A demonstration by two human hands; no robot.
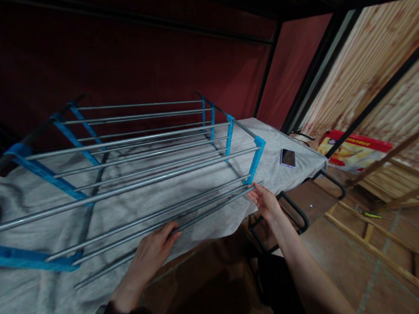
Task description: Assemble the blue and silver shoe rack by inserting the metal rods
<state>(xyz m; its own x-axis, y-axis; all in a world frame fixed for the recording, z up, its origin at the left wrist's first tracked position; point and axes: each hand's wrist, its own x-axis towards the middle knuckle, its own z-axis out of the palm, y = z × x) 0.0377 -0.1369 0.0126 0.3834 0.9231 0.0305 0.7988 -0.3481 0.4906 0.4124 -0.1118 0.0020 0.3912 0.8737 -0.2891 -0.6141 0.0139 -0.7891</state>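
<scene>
Rack (124, 189): in our head view it lies on the grey cloth (265, 127), metal bars running between blue end pieces (256, 160)
Loose rod (105, 270): just in front of the rack's lower bars, its left end free over the cloth
Left grip (155, 252): we have fingers curled over the rod near its middle, palm down
Right grip (267, 203): we pinch the rod near its right end, beside the nearest blue corner
Handling the rod: we would steer from the right fingertips, let the left carry the weight, and watch the free end so it does not swing into the bars
Phone (288, 158): flat on the cloth beyond our right grip, well apart from the rod
</scene>
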